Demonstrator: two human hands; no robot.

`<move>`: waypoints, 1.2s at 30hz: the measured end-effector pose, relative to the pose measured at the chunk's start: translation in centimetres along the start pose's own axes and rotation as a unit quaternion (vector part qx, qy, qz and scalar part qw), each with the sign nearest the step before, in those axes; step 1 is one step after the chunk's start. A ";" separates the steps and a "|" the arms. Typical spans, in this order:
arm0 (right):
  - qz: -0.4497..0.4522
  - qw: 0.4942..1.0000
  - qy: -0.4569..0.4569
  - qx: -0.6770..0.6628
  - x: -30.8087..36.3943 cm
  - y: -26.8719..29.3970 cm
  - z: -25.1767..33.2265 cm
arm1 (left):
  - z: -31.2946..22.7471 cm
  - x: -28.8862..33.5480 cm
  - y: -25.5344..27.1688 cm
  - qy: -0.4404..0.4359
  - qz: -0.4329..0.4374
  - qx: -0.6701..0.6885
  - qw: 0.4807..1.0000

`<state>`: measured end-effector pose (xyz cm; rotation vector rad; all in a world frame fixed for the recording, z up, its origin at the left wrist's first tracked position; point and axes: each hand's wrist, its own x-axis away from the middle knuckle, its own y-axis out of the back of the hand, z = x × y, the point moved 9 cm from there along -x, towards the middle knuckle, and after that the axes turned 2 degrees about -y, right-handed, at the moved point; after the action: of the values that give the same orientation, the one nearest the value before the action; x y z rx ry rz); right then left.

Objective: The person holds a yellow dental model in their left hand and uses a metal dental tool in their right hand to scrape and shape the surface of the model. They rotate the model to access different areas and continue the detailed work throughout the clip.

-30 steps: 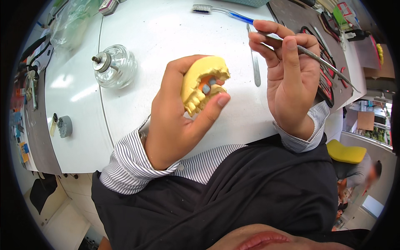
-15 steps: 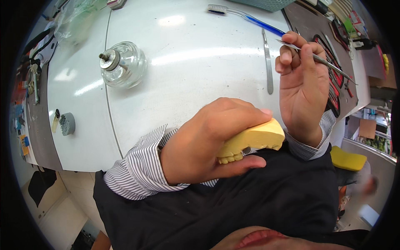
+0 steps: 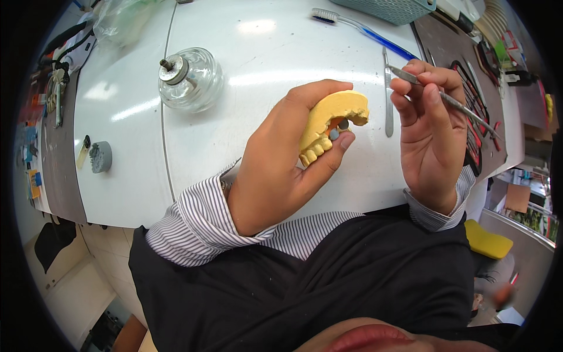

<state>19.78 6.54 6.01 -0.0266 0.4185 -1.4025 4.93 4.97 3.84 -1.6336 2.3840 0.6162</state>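
One yellow dental cast (image 3: 323, 119) is up in the left hand (image 3: 278, 167), whose fingers and thumb curl around it, to the right of the glass burner (image 3: 199, 79) and nearer the person. Farther right of the burner, the right hand (image 3: 431, 138), loosely half curled, grips a slim metal tool (image 3: 404, 75) clear of the cast. Left of the burner lies a grey toothed block (image 3: 101, 157); to its right, a scalpel (image 3: 389, 105); beyond it, rightward, a toothbrush (image 3: 366, 34).
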 end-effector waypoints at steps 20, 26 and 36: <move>0.178 0.921 0.141 0.317 2.2 -5.6 1.7 | 0.0 0.0 0.6 -0.035 -0.077 -0.012 0.996; 0.169 0.919 0.149 0.324 2.2 -5.5 1.7 | -0.7 0.1 0.5 -0.077 -0.075 -0.070 0.992; 0.163 0.921 0.148 0.321 2.3 -5.4 1.8 | -0.7 0.3 0.4 -0.063 -0.057 -0.110 0.990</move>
<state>15.47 2.96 8.49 0.7669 0.1791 -1.1548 4.49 4.52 4.42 -1.7450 2.1817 0.9574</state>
